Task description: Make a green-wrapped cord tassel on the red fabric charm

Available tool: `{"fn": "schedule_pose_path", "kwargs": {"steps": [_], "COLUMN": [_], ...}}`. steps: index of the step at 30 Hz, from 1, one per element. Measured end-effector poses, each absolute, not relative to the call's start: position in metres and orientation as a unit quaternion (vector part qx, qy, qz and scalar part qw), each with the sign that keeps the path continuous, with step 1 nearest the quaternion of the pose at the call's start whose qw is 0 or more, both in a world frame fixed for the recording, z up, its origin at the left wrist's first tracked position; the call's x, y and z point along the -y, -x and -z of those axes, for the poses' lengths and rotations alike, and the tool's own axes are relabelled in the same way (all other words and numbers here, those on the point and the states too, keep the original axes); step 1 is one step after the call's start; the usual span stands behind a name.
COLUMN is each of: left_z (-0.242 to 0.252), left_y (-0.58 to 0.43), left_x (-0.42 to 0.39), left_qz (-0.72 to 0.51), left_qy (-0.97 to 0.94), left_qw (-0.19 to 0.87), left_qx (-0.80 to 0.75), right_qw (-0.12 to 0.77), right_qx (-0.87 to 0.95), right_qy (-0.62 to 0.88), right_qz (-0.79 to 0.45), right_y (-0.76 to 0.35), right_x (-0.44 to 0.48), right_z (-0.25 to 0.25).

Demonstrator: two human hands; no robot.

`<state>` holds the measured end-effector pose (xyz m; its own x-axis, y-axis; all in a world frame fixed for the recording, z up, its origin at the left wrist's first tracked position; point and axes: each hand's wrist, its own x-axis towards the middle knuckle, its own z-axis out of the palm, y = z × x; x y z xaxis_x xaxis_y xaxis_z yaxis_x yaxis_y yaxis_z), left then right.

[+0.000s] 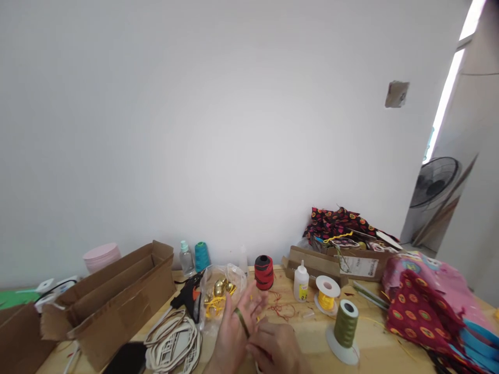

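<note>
Both hands meet low: left hand (234, 324) fingers spread apart; right hand (278, 349) grip unclear; red thread (279, 307) beyond.

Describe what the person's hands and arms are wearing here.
Both hands are bare: no gloves and no sleeves in view. The left hand has a thin green band across its fingers. The right hand shows nothing worn. The forearms are cut off by the frame's bottom edge.

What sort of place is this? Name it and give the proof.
Probably a home craft workbench. A wooden table against a bare wall holds thread cones, a glue gun, a glue bottle and patterned fabric. Both hands work over it.
</note>
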<state>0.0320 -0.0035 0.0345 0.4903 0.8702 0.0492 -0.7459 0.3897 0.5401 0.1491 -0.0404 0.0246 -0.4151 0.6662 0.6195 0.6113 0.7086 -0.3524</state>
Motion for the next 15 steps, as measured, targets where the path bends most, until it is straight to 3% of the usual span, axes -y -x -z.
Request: {"fn": "schedule_pose_path", "kwargs": {"steps": [4, 15], "left_z": [-0.034, -0.021], "left_y": [-0.042, -0.058], "left_x": [0.016, 0.024], "left_qz": [-0.372, -0.295], "left_qy": [-0.24, -0.241], "left_qw": [0.887, 0.915], "left_qx": [-0.132, -0.131], "right_qw": [0.407, 0.394], "right_qx": [0.827, 0.785], "right_qy": [0.386, 0.478], "right_qz": [-0.034, 0.001], "right_y": [-0.157, -0.172], "right_x": [0.041, 0.038], "right_z": [-0.031, -0.037]}}
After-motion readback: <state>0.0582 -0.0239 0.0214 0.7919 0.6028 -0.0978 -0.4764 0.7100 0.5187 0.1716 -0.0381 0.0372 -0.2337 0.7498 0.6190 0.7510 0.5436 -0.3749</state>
